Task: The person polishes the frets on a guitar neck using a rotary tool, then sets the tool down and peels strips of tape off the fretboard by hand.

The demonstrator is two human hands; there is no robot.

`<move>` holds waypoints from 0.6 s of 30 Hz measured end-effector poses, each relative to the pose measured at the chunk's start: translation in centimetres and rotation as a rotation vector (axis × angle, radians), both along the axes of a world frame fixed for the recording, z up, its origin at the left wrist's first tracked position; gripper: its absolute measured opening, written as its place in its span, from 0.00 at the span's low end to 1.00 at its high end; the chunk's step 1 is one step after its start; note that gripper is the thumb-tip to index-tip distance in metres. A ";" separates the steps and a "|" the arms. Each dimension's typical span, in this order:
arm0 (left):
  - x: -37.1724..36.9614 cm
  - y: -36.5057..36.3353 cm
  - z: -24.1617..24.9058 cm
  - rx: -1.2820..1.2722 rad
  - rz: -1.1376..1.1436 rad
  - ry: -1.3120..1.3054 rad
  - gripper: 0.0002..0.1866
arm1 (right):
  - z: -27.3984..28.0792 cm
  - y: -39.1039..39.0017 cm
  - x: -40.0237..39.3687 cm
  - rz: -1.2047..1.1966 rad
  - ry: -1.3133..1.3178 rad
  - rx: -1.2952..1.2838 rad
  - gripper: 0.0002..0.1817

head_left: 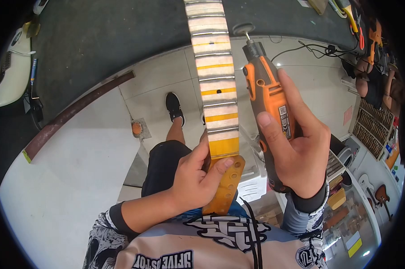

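My left hand is closed around a guitar neck where the fretboard meets the headstock, thumb on the front. The neck stretches away from me, its headstock near my body. Pale masking strips lie between the metal frets, with yellow wood showing in narrow bands. A black-and-orange rotary tool sits in my right hand, with the thumb and a finger along its body. At its far end a round disc looks blurred. That disc is just right of the neck, apart from it.
Ahead is a dark work surface; at left, a white surface with a brown strip along its edge. A black cable runs right. Tools lie at upper right, and a person's arm shows at far right.
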State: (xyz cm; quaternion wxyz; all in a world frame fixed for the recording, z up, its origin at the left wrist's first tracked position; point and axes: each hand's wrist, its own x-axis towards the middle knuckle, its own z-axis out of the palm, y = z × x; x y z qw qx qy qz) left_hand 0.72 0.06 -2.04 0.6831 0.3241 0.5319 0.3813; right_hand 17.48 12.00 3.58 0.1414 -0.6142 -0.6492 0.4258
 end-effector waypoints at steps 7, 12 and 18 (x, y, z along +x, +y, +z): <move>0.1 0.1 0.0 -0.008 0.003 0.040 0.27 | 0.4 0.1 -0.2 0.012 -0.038 -0.055 0.32; 0.3 0.0 -0.1 0.007 0.008 0.065 0.26 | 0.3 0.0 -0.2 0.032 -0.061 -0.034 0.32; 0.3 0.3 0.2 0.007 -0.008 0.097 0.26 | 0.5 0.0 -0.5 -0.002 -0.057 -0.071 0.32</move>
